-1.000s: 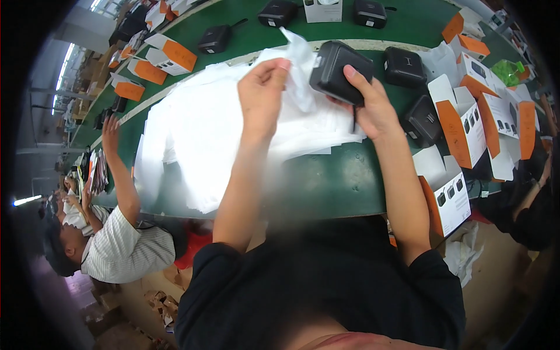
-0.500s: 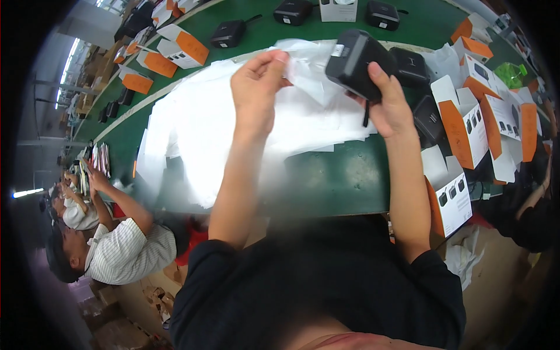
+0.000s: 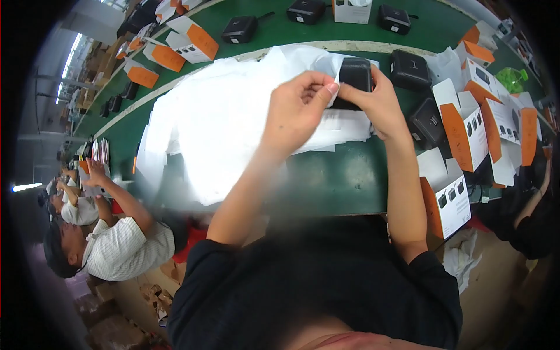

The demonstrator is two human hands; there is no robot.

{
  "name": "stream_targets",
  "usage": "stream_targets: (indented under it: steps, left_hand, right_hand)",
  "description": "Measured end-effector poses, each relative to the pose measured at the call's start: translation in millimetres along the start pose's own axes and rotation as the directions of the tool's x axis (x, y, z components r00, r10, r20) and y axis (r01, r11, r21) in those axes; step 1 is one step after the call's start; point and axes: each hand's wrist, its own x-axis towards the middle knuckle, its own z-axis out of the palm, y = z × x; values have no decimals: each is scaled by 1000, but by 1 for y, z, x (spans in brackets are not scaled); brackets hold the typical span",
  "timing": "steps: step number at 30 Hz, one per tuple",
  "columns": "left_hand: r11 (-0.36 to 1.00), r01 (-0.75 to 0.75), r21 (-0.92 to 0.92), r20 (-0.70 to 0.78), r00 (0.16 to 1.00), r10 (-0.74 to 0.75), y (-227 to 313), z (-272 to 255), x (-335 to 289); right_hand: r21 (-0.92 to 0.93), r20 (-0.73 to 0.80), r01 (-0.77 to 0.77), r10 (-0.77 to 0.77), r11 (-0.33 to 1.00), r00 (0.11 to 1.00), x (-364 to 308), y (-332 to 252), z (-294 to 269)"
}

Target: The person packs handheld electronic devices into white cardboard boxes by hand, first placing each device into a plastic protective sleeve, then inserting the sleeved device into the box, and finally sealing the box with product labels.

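My right hand (image 3: 382,105) grips a black boxy device (image 3: 356,73) with rounded corners, thumb across its near side. Closed in a pinch beside it, my left hand (image 3: 296,108) holds the edge of a thin clear plastic bag (image 3: 328,63). The bag's mouth lies against the device's left side; how far the device sits inside it, I cannot tell. Both hands are above a wide spread of white plastic bags (image 3: 227,116) on the green table. Just right of my right hand stands another black device (image 3: 409,69), with one more (image 3: 427,121) nearer me.
Open white-and-orange cartons (image 3: 446,198) crowd the table's right side, and others (image 3: 195,44) stand at the far left. Several black devices (image 3: 239,29) line the far side of the green table (image 3: 332,181). A person in a striped shirt (image 3: 125,248) works at the left.
My left hand has moved right with the bag, up against the device. My right hand has turned the device and brought it lower, so the two hands now meet.
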Motion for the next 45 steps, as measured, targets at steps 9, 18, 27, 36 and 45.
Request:
stream_targets:
  steps: [9,18,27,36,45]
  left_hand:
    - [802,-368,471,-245,818,520,-38,5,-3]
    - [986,-119,113,-262,954,145,-27,39,0]
    - [986,-146,-76,-92,986,139,8,38,29]
    - [882,-24,-471,38,998,47,-2,5,68]
    - [886,-420,195,-162,877,452,23,-122,94]
  right_hand:
    - [431,-240,73,36,899,970,0,16,43]
    - [653,-400,291,-8,699,917,-6,18,35]
    - [-156,-494,345,-376,925,784,6,-4,23]
    - [-530,-25,196,-246,825,969,-10,2,17]
    - [-520,-1,290,-340,803,940,63,-67,39]
